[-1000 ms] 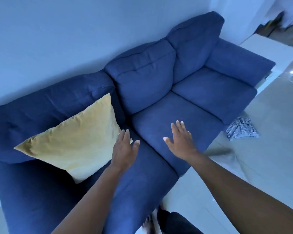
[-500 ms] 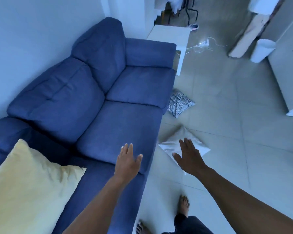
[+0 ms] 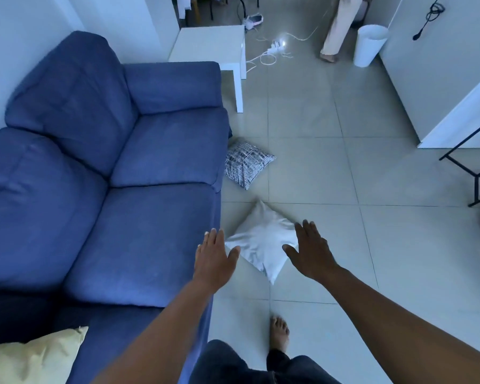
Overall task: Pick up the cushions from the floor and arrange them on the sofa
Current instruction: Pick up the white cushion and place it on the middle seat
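A white cushion [image 3: 261, 242] lies on the tiled floor just in front of the blue sofa [image 3: 100, 195]. My left hand [image 3: 214, 256] hovers open over the sofa's front edge, at the cushion's left corner. My right hand [image 3: 311, 250] is open above the cushion's right side, fingers spread; I cannot tell if it touches. A black-and-white patterned cushion [image 3: 245, 163] lies farther along the floor, against the sofa's front. A yellow cushion [image 3: 31, 358] rests on the sofa at the bottom left.
A white side table [image 3: 214, 51] stands past the sofa's far arm, with cables and a power strip [image 3: 275, 48] on the floor beyond. Another person's leg [image 3: 336, 31] and a white bin [image 3: 369, 45] are at the back. A black metal frame [image 3: 477, 173] stands right. My bare foot [image 3: 279, 333] is below the cushion.
My view has swung right from the sofa to the floor. Both open hands have moved away from the yellow cushion and now flank the white cushion.
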`<state>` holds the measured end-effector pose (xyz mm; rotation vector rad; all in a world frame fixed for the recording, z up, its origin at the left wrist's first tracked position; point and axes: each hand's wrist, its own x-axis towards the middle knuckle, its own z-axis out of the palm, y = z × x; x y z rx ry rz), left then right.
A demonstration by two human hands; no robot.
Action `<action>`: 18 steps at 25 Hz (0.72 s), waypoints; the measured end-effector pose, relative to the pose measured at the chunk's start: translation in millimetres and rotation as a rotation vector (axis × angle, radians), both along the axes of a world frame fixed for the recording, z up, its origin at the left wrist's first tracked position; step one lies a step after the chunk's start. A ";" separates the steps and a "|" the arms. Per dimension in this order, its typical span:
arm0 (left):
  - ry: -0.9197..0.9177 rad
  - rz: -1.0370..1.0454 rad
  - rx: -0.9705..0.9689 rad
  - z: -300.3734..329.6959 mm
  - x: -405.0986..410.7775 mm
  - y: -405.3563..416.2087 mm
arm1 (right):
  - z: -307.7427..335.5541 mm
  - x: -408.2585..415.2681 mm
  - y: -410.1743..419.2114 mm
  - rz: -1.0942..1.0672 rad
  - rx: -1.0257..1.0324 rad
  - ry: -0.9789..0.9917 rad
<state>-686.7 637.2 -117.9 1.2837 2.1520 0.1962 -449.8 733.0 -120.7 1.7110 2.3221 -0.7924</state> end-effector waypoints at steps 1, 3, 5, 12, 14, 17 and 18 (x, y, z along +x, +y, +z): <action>-0.003 -0.005 -0.010 -1.3 3.5 9.3 | -1.3 3.4 9.6 -0.009 -0.008 0.003; 0.000 -0.021 -0.040 -8.2 4.4 29.0 | -7.4 5.0 30.1 -0.033 -0.019 0.016; 0.003 -0.033 -0.054 -14.0 -1.2 41.9 | -9.7 1.8 40.7 -0.050 -0.016 0.026; -0.056 -0.055 -0.098 -46.0 -34.5 134.2 | -41.0 -13.5 109.4 -0.097 -0.094 -0.012; -0.051 -0.064 -0.100 -54.5 -42.2 158.0 | -52.1 -18.8 132.9 -0.107 -0.097 -0.009; -0.059 -0.073 -0.164 -80.0 -49.5 190.3 | -83.1 -26.5 160.8 -0.166 -0.161 0.015; -0.068 -0.067 -0.181 -93.8 -50.1 201.6 | -98.7 -28.1 168.8 -0.185 -0.186 0.024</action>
